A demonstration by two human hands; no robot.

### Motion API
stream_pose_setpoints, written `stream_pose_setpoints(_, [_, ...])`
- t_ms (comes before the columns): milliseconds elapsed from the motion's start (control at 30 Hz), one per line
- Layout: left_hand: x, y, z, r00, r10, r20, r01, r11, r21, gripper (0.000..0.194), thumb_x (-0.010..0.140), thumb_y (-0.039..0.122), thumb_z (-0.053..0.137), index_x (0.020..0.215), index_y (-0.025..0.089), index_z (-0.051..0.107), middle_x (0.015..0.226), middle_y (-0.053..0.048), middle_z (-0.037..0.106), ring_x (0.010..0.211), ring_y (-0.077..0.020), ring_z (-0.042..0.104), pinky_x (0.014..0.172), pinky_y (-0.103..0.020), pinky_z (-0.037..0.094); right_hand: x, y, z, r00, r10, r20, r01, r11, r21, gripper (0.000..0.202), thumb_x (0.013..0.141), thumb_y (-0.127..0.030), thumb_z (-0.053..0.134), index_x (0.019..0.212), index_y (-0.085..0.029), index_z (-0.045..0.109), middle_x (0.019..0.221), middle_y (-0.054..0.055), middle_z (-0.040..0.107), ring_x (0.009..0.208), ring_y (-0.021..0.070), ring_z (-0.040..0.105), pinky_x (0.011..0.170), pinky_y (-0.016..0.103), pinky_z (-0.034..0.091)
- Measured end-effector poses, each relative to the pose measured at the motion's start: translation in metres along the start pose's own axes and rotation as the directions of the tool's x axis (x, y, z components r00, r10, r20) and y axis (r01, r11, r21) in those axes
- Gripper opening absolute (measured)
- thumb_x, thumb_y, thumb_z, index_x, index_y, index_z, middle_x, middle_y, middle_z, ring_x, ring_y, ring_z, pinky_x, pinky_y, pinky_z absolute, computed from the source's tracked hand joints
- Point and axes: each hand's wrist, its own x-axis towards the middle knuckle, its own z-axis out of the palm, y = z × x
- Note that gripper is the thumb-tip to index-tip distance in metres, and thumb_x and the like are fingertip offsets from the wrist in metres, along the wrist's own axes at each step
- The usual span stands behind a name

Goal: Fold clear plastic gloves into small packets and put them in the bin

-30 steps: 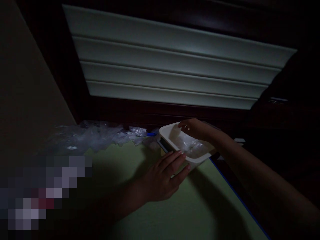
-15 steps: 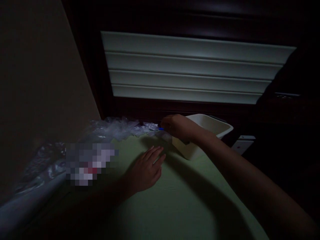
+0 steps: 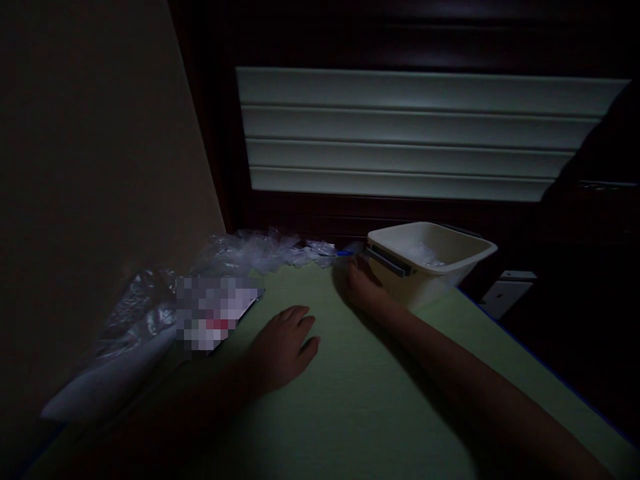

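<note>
My left hand (image 3: 283, 347) is over the green-covered surface (image 3: 320, 413), fingers apart and holding nothing I can see. My right hand (image 3: 365, 287) is low beside the near left side of a cream plastic bin (image 3: 430, 287), at the right end of a row of crumpled clear plastic bags (image 3: 265, 250). Its fingers are curled by a bit of clear plastic, and the dim light hides what is between them. A small blue item (image 3: 345, 253) shows just beyond the fingertips. Inside the bin sits some crumpled clear plastic (image 3: 425, 253).
A flat printed packet (image 3: 215, 317), partly blurred out, lies left of my left hand. More clear plastic (image 3: 135, 307) runs along the wall (image 3: 100, 167). Behind is a dark wooden panel with pale slats (image 3: 400, 133). A white box (image 3: 507, 293) is right of the bin.
My right hand has moved from the bin's left rim down to its side, uncovering the rim and grey handle. My left hand has drawn back slightly. The view has shifted, so the scene appears further right.
</note>
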Motion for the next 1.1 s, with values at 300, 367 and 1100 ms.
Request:
stream_pose_setpoints(300, [-0.001,0.002,-0.006,0.998,-0.015,0.065,0.014,1.000,0.003,0.019,0.087,0.022,0.056,0.101,0.010,0.060,0.110,-0.015,0.060,0.107,-0.0291,0.056,0.092,-0.044,0.049,0.004,0.003,0.025,0.991,0.131,0.040,-0.130,0.991,-0.036,0.031,0.092,-0.031,0.057,0.119,-0.016,0.055,0.118,0.009,0.058,0.097,0.0214,0.061,0.081,0.041,0.052])
stream_pose_setpoints(367, [-0.001,0.001,-0.006,0.997,-0.011,0.073,0.012,1.000,-0.009,0.021,0.088,0.022,0.055,0.103,0.009,0.060,0.113,-0.016,0.059,0.110,-0.0300,0.055,0.093,-0.045,0.048,0.001,0.002,0.023,0.991,0.113,0.071,-0.110,0.993,-0.036,0.030,0.092,-0.031,0.057,0.118,-0.016,0.055,0.118,0.009,0.058,0.097,0.0214,0.061,0.081,0.041,0.052])
stream_pose_setpoints(1100, [0.000,-0.006,0.002,0.990,-0.137,0.043,0.143,0.933,-0.330,0.047,0.077,0.010,0.059,0.123,0.015,0.049,0.130,-0.014,0.050,0.122,-0.0285,0.047,0.104,-0.043,0.039,-0.108,-0.054,-0.010,0.928,-0.362,-0.086,0.363,0.827,0.431,0.011,0.086,-0.007,0.041,0.086,-0.015,0.049,0.086,0.011,0.057,0.079,0.0204,0.052,0.072,0.033,0.046])
